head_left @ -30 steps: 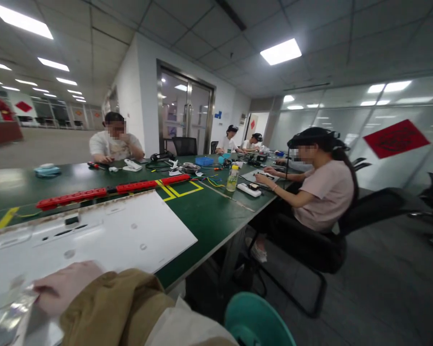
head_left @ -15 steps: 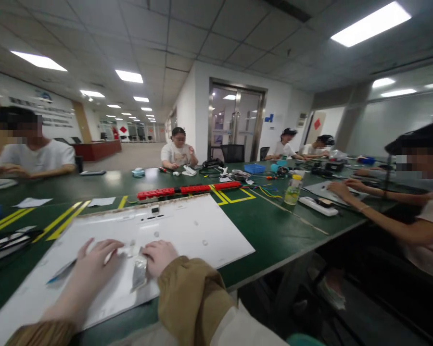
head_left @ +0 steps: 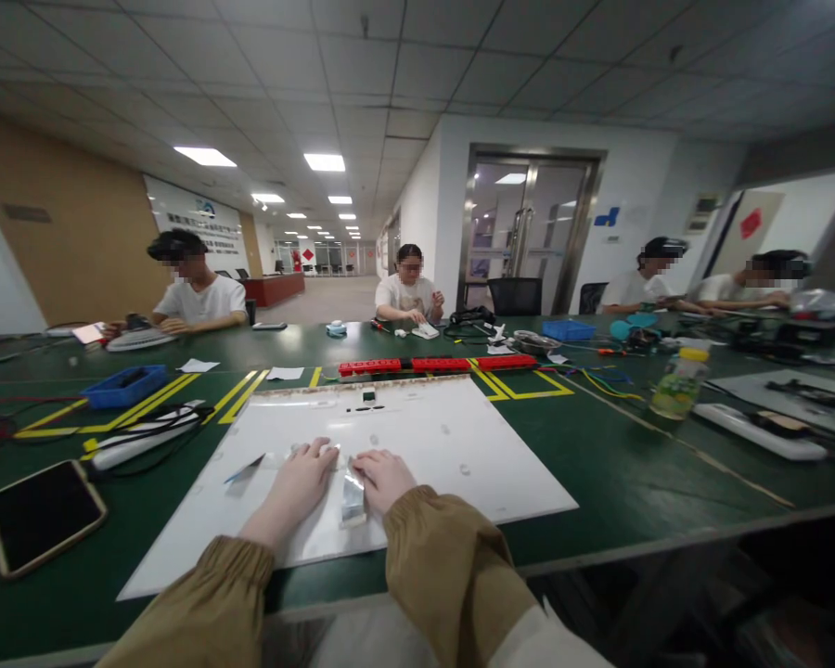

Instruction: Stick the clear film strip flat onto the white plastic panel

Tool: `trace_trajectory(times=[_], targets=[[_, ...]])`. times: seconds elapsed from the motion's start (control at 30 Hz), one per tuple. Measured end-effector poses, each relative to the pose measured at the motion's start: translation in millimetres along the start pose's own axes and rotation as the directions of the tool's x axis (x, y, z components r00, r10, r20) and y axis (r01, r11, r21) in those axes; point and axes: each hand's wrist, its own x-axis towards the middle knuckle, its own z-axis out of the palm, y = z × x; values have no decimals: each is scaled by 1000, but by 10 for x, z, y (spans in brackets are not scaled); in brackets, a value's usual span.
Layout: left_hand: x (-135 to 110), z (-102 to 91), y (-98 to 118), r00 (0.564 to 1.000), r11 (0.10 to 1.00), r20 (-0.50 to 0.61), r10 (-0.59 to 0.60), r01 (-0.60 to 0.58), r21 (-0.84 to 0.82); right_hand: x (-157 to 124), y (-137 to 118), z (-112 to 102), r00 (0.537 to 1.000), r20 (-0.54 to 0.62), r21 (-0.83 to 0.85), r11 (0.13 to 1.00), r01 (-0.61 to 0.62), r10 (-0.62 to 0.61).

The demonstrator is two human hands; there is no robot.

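On the white board (head_left: pixel 417 520) in front of me, both my hands are close together around a small silvery clear packet (head_left: pixel 353 501). My right hand (head_left: pixel 384 478) is at the packet's upper right edge, its fingers bent and closed on it. To the left, my left hand (head_left: pixel 298 487) has its fingers curled together near the packet's upper end. A small pale bit shows at those fingertips, too small to make out. A thin dark flap with a blue edge (head_left: pixel 247 468) stands left of my left wrist. Small dark pieces (head_left: pixel 368 397) lie near the board's far edge.
Red strips (head_left: pixel 438 364) run along behind the board. A phone (head_left: pixel 45 515), a white power strip with cable (head_left: pixel 146 434) and a blue tray (head_left: pixel 125 385) are at left. A yellow-capped jar (head_left: pixel 678 385) stands at right. Several people sit around the green table.
My view has swung left, bringing the phone and blue tray into sight. My left hand's fingers are closer to the packet, which stays by my right hand.
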Motion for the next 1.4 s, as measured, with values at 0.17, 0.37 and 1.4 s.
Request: trace_trajectory(times=[0.17, 0.37, 1.4], targets=[[36, -40, 59, 999, 997, 41, -25, 22, 74, 5, 12, 6, 1000, 9, -6, 1000, 2, -2], [204, -21, 269, 992, 988, 50, -113, 106, 113, 11, 5, -8, 1000, 20, -4, 1000, -4, 4], [171, -30, 50, 991, 977, -125, -46, 19, -210, 8, 33, -21, 999, 20, 68, 997, 31, -33]])
